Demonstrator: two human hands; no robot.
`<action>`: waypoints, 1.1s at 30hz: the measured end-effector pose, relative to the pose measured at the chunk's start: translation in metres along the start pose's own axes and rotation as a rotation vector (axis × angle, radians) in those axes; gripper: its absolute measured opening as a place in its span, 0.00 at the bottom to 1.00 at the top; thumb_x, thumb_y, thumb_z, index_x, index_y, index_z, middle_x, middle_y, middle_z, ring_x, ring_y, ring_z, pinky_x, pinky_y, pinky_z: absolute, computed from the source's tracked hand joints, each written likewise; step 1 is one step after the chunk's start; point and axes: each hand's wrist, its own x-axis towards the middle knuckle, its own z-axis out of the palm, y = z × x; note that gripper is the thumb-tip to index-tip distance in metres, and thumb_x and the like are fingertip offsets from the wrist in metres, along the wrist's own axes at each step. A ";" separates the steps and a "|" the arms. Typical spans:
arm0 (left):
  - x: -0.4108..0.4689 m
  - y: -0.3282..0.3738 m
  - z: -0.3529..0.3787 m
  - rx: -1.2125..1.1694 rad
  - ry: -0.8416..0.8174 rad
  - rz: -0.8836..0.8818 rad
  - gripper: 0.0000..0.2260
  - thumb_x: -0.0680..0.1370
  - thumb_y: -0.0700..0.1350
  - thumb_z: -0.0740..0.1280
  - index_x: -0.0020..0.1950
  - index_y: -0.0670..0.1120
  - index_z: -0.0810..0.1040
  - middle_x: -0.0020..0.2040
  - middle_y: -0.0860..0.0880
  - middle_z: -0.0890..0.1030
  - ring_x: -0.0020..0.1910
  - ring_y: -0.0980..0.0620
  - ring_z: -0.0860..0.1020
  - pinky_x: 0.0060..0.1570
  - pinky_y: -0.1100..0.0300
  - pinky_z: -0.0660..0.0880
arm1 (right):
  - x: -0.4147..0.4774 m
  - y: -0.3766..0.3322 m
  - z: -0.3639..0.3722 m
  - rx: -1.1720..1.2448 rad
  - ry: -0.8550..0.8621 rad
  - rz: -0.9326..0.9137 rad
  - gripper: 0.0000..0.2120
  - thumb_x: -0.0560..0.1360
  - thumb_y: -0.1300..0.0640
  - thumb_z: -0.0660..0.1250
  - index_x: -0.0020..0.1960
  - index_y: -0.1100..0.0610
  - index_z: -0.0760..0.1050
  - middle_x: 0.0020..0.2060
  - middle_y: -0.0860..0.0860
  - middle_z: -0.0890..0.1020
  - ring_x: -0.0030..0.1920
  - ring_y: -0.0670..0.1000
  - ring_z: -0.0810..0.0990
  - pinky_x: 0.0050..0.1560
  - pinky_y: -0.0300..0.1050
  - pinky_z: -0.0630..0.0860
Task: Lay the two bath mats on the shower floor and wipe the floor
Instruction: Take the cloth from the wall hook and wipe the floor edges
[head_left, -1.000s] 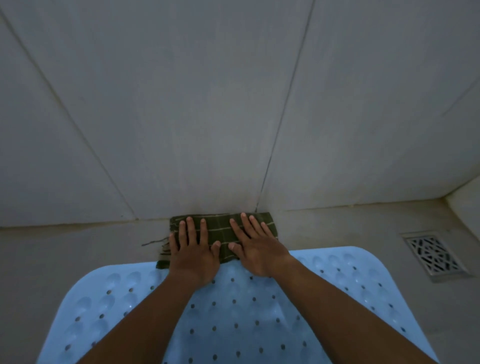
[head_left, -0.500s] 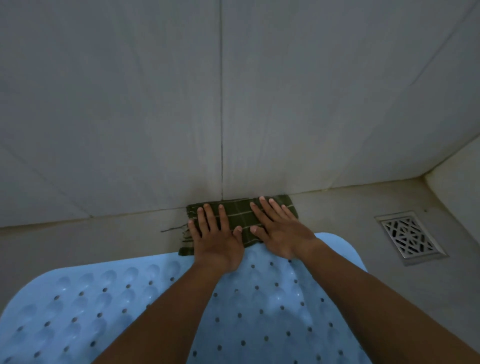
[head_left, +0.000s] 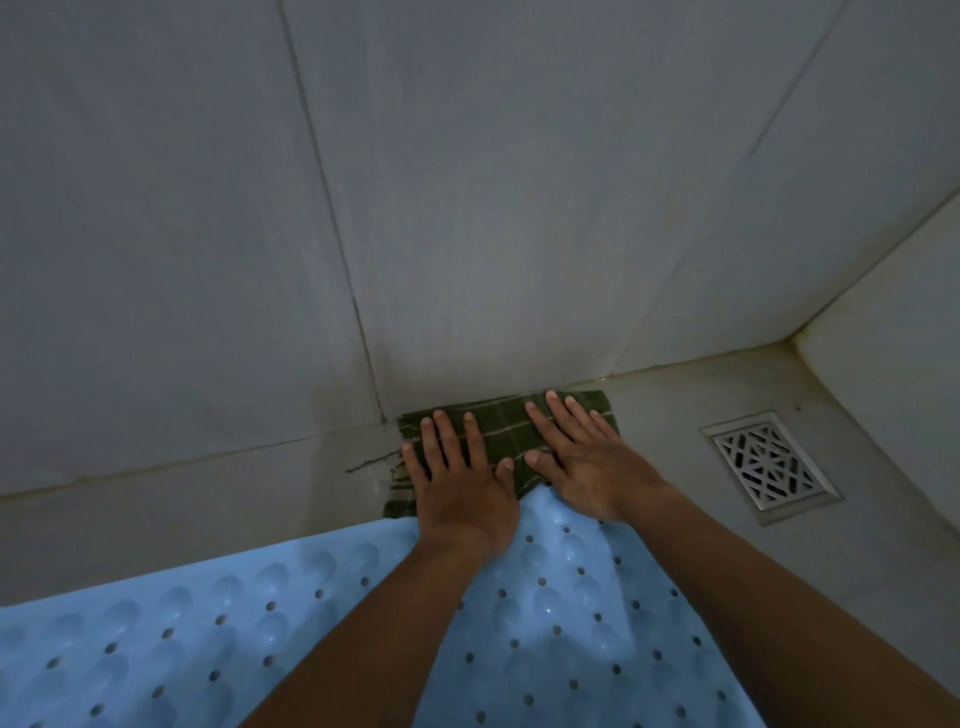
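Now both palms flat, fingers spread, none curled: left hand (head_left: 460, 480) and right hand (head_left: 589, 460) press cloth (head_left: 501, 434) on floor (head_left: 182, 499) against wall, beyond mat (head_left: 182, 634). Keep pressure even; sweep toward drain (head_left: 771, 465).

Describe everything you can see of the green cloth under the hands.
The green cloth is dark olive woven fabric with thin pale stripes forming a check. It lies folded flat in a rough rectangle on the shower floor, its far edge against the wall base. Loose frayed threads trail from its left end. The left hand and right hand press on it, palms down, fingers spread. Its near edge meets the blue bath mat; which overlaps is unclear.
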 end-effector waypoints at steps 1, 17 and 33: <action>0.001 0.002 0.001 -0.001 -0.003 0.003 0.31 0.83 0.59 0.42 0.80 0.45 0.35 0.79 0.39 0.34 0.78 0.40 0.33 0.74 0.39 0.32 | -0.002 0.003 0.000 -0.008 0.007 0.002 0.31 0.83 0.38 0.44 0.80 0.46 0.36 0.80 0.49 0.38 0.79 0.49 0.36 0.78 0.50 0.37; 0.018 0.072 0.006 0.054 -0.069 0.232 0.30 0.83 0.59 0.43 0.80 0.49 0.35 0.80 0.43 0.34 0.78 0.43 0.34 0.74 0.40 0.33 | -0.030 0.059 0.004 0.137 0.064 0.318 0.31 0.83 0.39 0.45 0.81 0.46 0.37 0.80 0.51 0.39 0.80 0.51 0.37 0.77 0.50 0.36; 0.053 0.106 -0.006 0.183 -0.163 0.714 0.26 0.85 0.57 0.44 0.82 0.53 0.43 0.81 0.46 0.39 0.80 0.47 0.38 0.77 0.44 0.38 | -0.105 0.058 0.033 0.213 0.099 0.552 0.30 0.83 0.39 0.39 0.80 0.48 0.34 0.79 0.54 0.36 0.78 0.52 0.33 0.74 0.48 0.32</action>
